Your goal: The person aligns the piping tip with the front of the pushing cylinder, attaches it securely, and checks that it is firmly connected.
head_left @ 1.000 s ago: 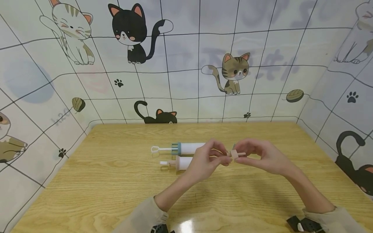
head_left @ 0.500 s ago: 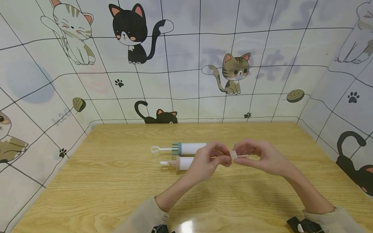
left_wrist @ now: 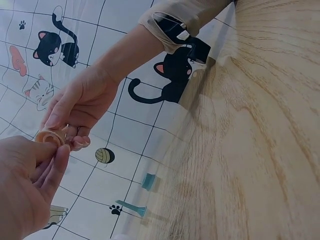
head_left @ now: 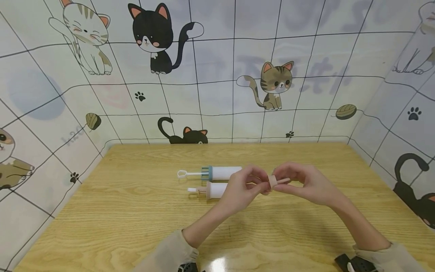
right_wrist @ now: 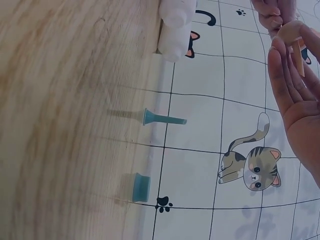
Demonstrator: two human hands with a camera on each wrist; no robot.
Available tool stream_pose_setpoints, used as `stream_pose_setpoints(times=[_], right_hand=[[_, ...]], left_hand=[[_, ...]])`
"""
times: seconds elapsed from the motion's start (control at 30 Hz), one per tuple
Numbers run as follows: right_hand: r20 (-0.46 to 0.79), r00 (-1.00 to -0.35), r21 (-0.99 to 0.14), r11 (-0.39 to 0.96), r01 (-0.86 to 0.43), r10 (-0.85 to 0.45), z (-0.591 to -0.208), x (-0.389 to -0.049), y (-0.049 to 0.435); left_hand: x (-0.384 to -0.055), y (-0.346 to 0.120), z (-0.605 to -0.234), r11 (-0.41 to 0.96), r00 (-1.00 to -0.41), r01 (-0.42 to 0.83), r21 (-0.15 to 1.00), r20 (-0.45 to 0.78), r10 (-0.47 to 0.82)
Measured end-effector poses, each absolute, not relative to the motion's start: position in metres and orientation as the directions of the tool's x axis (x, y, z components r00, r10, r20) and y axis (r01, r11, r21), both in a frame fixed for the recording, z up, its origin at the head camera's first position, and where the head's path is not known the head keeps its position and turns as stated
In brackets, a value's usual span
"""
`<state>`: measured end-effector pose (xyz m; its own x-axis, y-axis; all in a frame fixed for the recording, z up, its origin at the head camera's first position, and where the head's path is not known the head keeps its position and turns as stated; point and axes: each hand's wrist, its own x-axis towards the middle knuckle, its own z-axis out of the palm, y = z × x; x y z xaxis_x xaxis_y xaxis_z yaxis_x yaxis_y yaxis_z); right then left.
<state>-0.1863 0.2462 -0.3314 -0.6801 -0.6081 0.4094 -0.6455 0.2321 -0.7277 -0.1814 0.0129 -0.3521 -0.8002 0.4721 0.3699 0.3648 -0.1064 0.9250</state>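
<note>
Pinching a small, peach-coloured, round plastic-looking cap with a thin straight spout (head_left: 273, 182) between both hands, we hold it raised above the pale wood-grained tabletop (head_left: 136, 226). Our left hand (head_left: 239, 189) grips the cap's left rim with thumb and fingertips; our right hand (head_left: 307, 184) closes thumb and fingers on its right side, where the spout points away from our left hand. Whether our left fingertips also hold a separate piece inside the cap, we cannot tell.

Left of the cap, two long white cylinders lie side by side, right ends hidden by our left hand: the farther cylinder (head_left: 225, 173) has a teal collar (head_left: 206, 173), the nearer cylinder (head_left: 216, 190) a peach collar (head_left: 208, 190). Beyond and below the cap, we see a flared teal nozzle (right_wrist: 164, 119) standing on its wide end and a short, round teal cup (right_wrist: 141, 188).
</note>
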Motion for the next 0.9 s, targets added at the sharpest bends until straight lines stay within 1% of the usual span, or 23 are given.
stream_pose_setpoints(times=[0.3, 0.9], right_hand=[[0.408, -0.679, -0.732, 0.227, -0.643, -0.610, -0.3316, -0.1858, 0.2436], [0.401, -0.685, -0.747, 0.217, -0.629, -0.608, -0.3338, -0.1835, 0.2383]], left_hand=[[-0.1821, 0.0125, -0.3534, -0.068, -0.809, 0.401, 0.914, 0.388, 0.441], [-0.1830, 0.0112, -0.3546, -0.057, -0.810, 0.426, 0.903, 0.409, 0.420]])
